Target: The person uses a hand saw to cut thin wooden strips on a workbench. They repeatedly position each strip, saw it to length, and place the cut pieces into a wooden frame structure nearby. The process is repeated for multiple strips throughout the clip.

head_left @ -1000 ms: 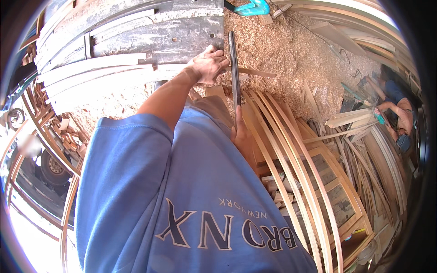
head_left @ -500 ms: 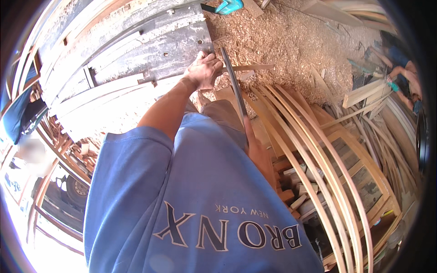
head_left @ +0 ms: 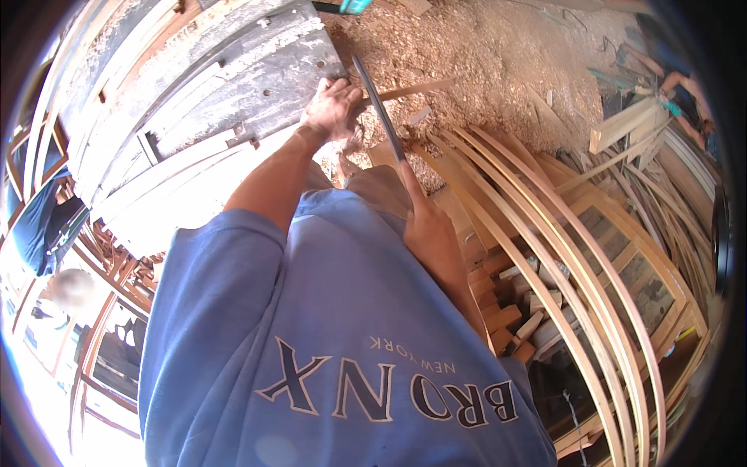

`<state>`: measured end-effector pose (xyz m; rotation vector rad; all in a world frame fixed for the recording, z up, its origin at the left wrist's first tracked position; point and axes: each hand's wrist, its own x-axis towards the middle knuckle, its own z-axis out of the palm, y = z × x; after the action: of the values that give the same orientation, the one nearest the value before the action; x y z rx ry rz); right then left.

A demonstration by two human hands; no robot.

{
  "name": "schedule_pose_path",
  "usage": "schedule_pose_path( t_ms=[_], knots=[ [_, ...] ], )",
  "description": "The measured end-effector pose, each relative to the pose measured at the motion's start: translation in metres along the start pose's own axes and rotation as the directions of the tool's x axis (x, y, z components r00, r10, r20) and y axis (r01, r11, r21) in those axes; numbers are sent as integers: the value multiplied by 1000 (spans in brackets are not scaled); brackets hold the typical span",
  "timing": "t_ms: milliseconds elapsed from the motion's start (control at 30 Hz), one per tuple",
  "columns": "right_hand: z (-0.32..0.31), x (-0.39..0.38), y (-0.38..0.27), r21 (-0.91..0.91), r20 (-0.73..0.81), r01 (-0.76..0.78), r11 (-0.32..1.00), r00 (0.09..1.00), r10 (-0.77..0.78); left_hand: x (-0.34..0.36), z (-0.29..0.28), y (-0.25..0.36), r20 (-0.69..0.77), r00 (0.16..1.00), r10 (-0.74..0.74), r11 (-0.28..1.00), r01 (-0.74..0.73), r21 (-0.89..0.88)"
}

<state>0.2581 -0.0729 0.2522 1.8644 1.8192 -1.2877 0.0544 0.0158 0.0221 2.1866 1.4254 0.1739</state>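
Note:
At the right corner of the workbench [head_left: 289, 64], my left hand [head_left: 333, 107] is closed on a narrow wooden strip [head_left: 419, 89] and presses it to the edge. The strip's free end sticks out to the right over the shavings. A handsaw [head_left: 379, 109], seen nearly edge-on as a long dark blade, crosses the strip just right of my left hand. My right hand [head_left: 429, 240], low and close to my body, is closed round the saw's near end, its index finger stretched along the tool. The handle is mostly hidden by that hand.
Wood shavings [head_left: 482, 70] cover the floor ahead. Long curved wooden strips [head_left: 556, 210] arc along my right side, above wood offcuts [head_left: 506, 315] and a wooden frame [head_left: 654, 265]. A teal tool [head_left: 354, 6] lies at the bench's far corner. Another person [head_left: 685, 93] works at the far right.
My right hand and the handsaw have moved up and forward, so more of the hand shows. My left hand stays on the strip; the whole view has shifted slightly.

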Motion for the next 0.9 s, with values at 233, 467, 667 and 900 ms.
schedule_pose_path(
  t_ms=[233, 467, 667, 900],
  knots=[
    [-20, -21, 0, -92, 76, -58, 994, 995, 65, 2, 8, -2, 44, 999, -12, 998, 10, 60],
    [-1, 16, 14, -40, 67, -21, 999, 997, 24, -2, 8, 8, 118, 993, 9, 994, -22, 107],
    [17, -7, 32, 113, 16, 41, 993, 999, -43, -10, 15, 0, -45, 992, 119, 988, -123, -94],
    [5, -5, 44, 319, -154, -23, 948, 985, 76, -9, 15, -4, -68, 985, 162, 987, -163, -9]
  ],
)
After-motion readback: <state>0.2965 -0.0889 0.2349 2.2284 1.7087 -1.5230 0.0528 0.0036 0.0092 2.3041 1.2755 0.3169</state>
